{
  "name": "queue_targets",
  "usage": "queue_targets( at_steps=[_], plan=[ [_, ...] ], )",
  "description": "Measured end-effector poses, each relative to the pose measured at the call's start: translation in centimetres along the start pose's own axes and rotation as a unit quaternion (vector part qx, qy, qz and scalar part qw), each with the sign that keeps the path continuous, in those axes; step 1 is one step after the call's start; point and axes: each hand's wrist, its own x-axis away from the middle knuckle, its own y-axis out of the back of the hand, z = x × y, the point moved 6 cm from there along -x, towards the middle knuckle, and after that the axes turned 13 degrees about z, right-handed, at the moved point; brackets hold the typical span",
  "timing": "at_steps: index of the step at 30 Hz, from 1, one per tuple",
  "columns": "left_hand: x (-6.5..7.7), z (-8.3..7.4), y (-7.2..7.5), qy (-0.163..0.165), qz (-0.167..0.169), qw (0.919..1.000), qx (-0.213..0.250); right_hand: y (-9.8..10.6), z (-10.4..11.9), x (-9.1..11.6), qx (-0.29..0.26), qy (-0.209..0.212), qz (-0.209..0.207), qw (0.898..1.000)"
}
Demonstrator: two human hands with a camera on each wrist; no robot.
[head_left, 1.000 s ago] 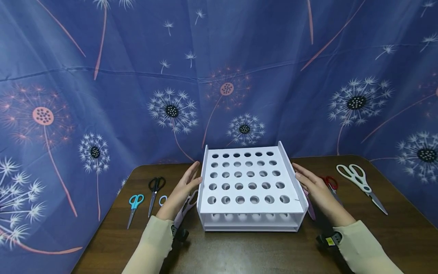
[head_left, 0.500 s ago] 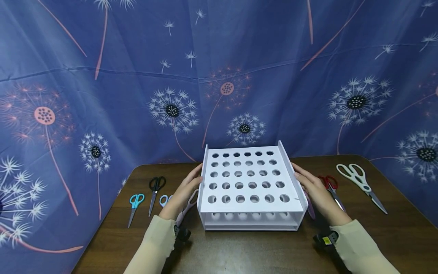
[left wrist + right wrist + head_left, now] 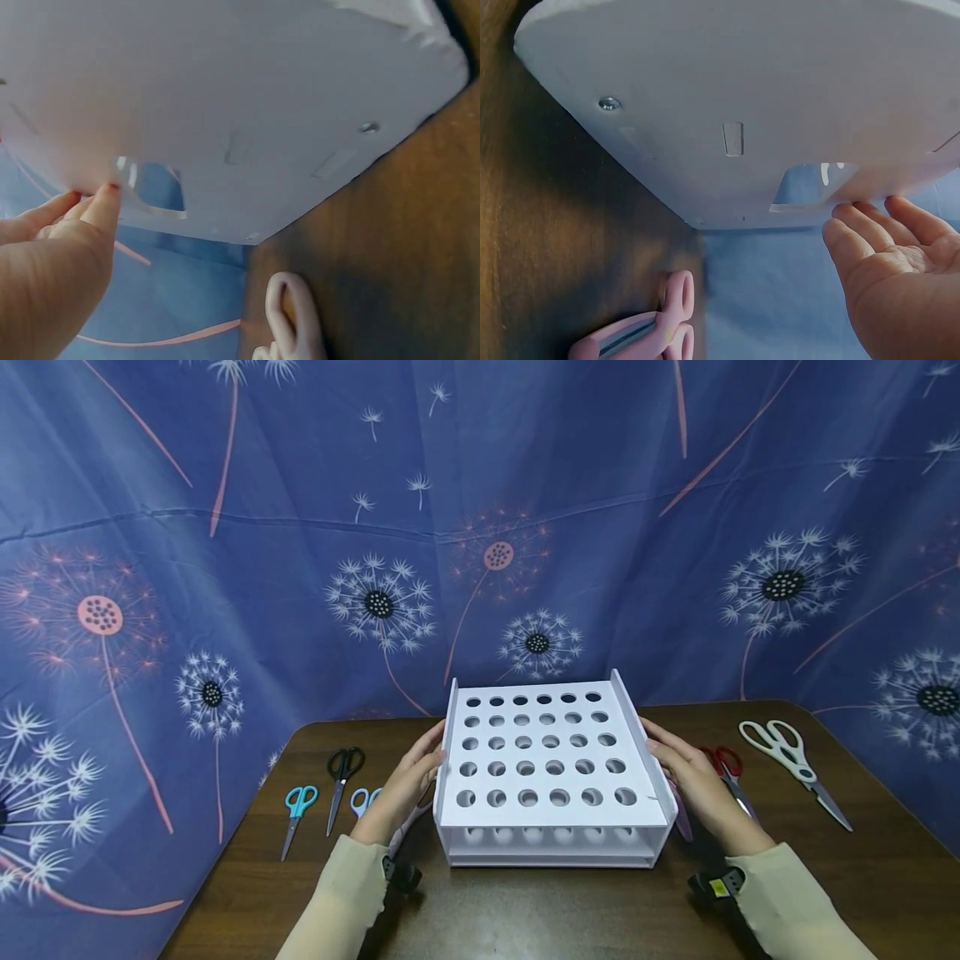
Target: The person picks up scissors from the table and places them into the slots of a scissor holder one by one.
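Observation:
A white rack with rows of round holes stands on the table between both hands. My left hand lies along its left side panel. In the left wrist view, the fingertips touch that panel beside a squarish cutout. On the opposite side is my right hand, its fingers fairly straight against the right panel. The right wrist view shows those fingertips at the panel's edge, near a similar cutout. Neither hand is curled round the rack; the far sides of the fingers are partly hidden.
Left of the rack lie teal scissors, black scissors, blue-handled scissors and pale pink scissors. On the right are purple-pink scissors, red scissors and white scissors. A blue dandelion-patterned cloth hangs behind the table.
My left hand has moved slightly right onto the rack's side, showing more of the blue-handled scissors. My right hand has shifted slightly left, uncovering more of the red scissors. The rack barely moved.

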Motion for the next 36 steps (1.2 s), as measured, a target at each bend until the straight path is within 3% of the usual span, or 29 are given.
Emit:
queue_targets(
  at_steps=[11, 16, 23, 30, 34, 36],
  plan=[
    [0.1, 0.2, -0.5, -0.011, -0.040, 0.9990, 0.018, 0.1, -0.3, -0.1, -0.012, 0.014, 0.003, 1.000],
    [0.2, 0.1, -0.5, -0.016, -0.065, 0.9977, 0.004, 0.2, -0.3, -0.3, -0.020, 0.020, 0.005, 1.000],
    [0.1, 0.1, -0.6, -0.017, -0.066, 0.9976, 0.012, 0.4, 0.0, -0.3, -0.015, 0.023, 0.003, 1.000],
    [0.1, 0.1, -0.5, -0.017, -0.074, 0.9971, 0.001, 1.4, -0.4, -0.5, -0.031, 0.060, -0.023, 0.997],
    [0.0, 0.1, -0.4, -0.018, -0.073, 0.9971, -0.006, 2.2, -0.2, -0.4, 0.007, 0.060, -0.047, 0.997],
    [0.0, 0.1, -0.3, -0.014, -0.074, 0.9970, -0.016, 2.5, 0.1, -0.2, 0.053, 0.055, -0.066, 0.995]
  ],
)
